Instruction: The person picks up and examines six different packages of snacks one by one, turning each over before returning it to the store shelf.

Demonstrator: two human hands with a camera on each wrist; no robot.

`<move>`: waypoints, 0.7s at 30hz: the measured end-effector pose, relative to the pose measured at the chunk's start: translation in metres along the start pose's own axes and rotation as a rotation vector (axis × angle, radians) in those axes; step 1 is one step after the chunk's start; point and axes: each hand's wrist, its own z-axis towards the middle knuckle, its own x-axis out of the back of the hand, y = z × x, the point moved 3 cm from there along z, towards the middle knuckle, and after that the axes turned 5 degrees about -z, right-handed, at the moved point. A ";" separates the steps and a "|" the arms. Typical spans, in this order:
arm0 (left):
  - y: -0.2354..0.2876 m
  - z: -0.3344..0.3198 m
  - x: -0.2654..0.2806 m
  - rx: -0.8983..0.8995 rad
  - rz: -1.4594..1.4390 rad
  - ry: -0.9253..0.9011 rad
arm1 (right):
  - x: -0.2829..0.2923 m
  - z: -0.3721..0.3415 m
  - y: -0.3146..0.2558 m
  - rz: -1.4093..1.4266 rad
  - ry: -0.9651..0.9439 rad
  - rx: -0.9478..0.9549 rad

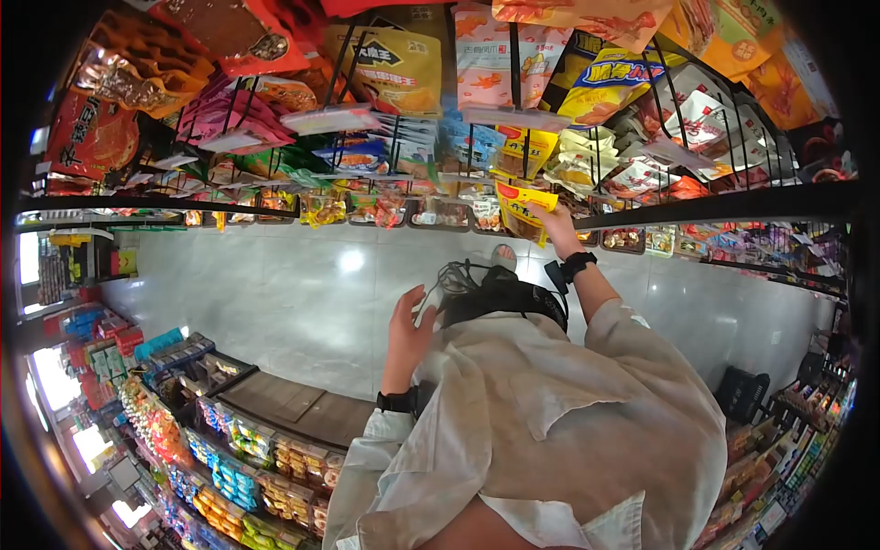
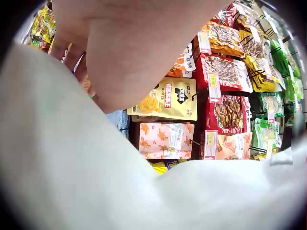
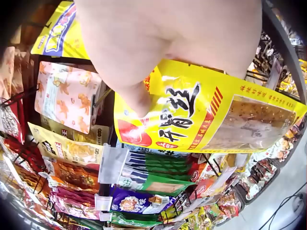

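My right hand (image 1: 560,229) pinches a yellow snack packet (image 1: 526,203) by its edge, in front of the hanging rack. In the right wrist view the packet (image 3: 184,103) spreads wide, with black characters and a see-through window showing brown food; the thumb (image 3: 136,98) lies over its front. A similar yellow packet (image 1: 527,149) hangs on a hook just beyond it. My left hand (image 1: 410,328) is held in the air before the body, fingers loosely bent and nothing in them. Up close in the left wrist view, the left hand (image 2: 129,52) overlaps a hanging gold packet (image 2: 175,98).
Hooks with price tags carry rows of bagged snacks, among them a pink packet (image 1: 500,69). A dark shelf bar (image 1: 733,203) crosses in front, with trays of small packs below. Behind on the left stands a shelf of snacks (image 1: 234,477). Grey tiled floor (image 1: 275,284) lies between.
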 end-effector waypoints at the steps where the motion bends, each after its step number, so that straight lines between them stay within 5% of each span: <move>1: 0.003 0.000 -0.002 0.036 -0.004 0.016 | -0.002 0.006 -0.001 -0.014 -0.011 0.019; 21: 0.017 0.023 -0.032 0.133 0.050 0.018 | 0.001 0.049 -0.014 0.025 -0.006 -0.043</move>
